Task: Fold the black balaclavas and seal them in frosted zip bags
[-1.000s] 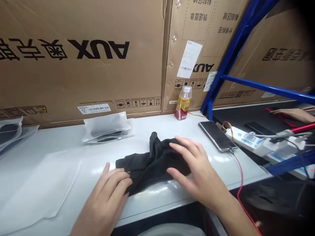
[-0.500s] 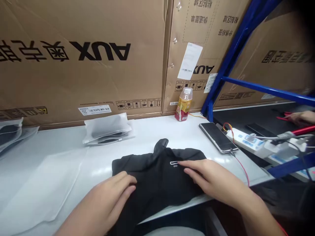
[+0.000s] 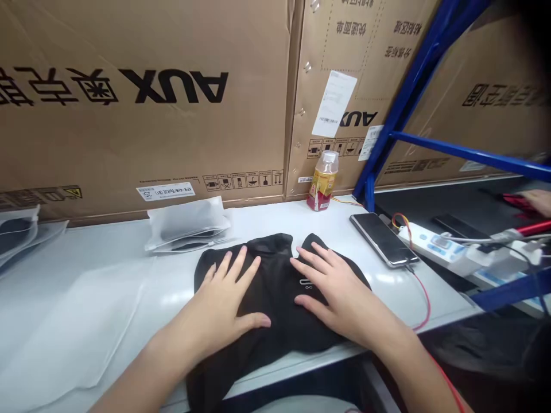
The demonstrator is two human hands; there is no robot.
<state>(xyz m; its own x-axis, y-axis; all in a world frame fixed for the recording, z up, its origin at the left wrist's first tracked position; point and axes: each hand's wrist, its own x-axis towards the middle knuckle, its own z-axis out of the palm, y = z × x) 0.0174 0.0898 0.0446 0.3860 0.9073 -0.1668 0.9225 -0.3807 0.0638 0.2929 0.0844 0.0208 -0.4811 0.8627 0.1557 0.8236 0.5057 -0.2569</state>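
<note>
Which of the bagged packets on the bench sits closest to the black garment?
The frosted white packet, just beyond the black garment. The other packet lies further off, cut by the left edge of the view.

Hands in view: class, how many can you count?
3: the left hand and right hand, both flat on the black garment, and a co-worker's hand at far right.

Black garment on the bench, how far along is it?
Done: the black garment lies spread out, small logo up, on the white bench. In hand: the left hand and right hand press it flat. Left: it isn't bagged yet, unlike the bagged item behind it; a translucent sheet lies flat to its left.
</note>
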